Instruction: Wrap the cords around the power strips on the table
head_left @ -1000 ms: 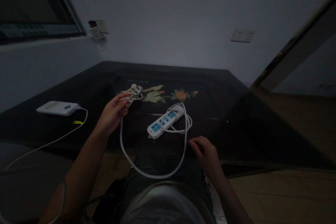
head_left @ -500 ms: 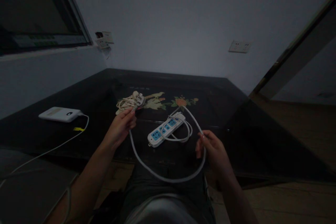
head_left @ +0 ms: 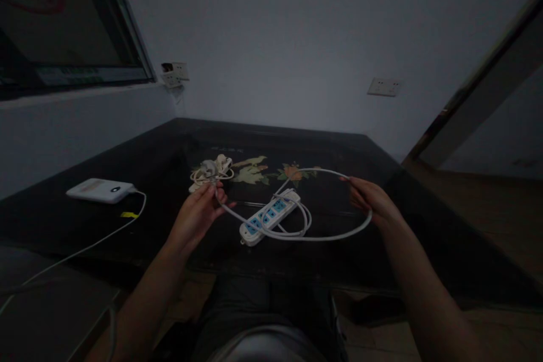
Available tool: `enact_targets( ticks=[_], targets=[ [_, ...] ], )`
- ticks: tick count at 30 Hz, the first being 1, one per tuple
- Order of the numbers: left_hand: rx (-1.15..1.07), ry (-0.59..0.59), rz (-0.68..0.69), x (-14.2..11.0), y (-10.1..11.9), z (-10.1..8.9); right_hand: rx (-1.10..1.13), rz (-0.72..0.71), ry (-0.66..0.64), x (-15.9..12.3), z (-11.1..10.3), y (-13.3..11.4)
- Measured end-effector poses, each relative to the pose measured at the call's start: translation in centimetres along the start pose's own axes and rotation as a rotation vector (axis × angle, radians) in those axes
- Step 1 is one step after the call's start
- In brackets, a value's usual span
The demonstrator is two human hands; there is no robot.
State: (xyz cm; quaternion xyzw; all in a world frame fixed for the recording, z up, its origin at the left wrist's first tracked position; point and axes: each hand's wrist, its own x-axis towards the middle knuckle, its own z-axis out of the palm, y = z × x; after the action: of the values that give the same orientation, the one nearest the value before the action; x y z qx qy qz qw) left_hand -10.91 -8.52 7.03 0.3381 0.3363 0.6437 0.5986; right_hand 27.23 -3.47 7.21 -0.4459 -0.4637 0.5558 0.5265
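Note:
A white power strip (head_left: pixel 268 216) with blue sockets lies on the dark table (head_left: pixel 339 147). Its thick white cable (head_left: pixel 326 234) runs in a wide loop from strip to both hands. My left hand (head_left: pixel 199 214) is closed on one end of the cable, just in front of a cream bundle of cord and plug (head_left: pixel 211 171). My right hand (head_left: pixel 370 200) is closed on the far side of the loop, lifted above the table to the right of the strip.
A white power bank (head_left: pixel 102 190) with a thin white lead (head_left: pixel 85 246) lies at the left of the table. Wall sockets (head_left: pixel 385 86) sit on the back wall and in the left corner (head_left: pixel 175 74). My knees are under the table's near edge.
My right hand has moved up and to the right with the cable, widening the loop and lifting it off my lap. My left hand has shifted slightly towards the strip.

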Motion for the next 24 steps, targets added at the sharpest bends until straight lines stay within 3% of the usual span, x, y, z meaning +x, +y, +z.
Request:
enact_targets(
  ticks=[7, 14, 24],
  targets=[
    [0.045, 0.211, 0.204, 0.1, 0.2, -1.9, -0.082, 0.054, 0.185, 1.7, -4.2, 2.1],
    [-0.016, 0.331, 0.265, 0.7, 1.4, -2.9, -0.068, 0.062, 0.329, 2.1, -5.7, 4.9],
    [0.064, 0.275, 0.290, -0.1, 0.2, -1.9, 0.024, 0.087, 0.296, 2.4, -5.9, 5.9]
  ],
)
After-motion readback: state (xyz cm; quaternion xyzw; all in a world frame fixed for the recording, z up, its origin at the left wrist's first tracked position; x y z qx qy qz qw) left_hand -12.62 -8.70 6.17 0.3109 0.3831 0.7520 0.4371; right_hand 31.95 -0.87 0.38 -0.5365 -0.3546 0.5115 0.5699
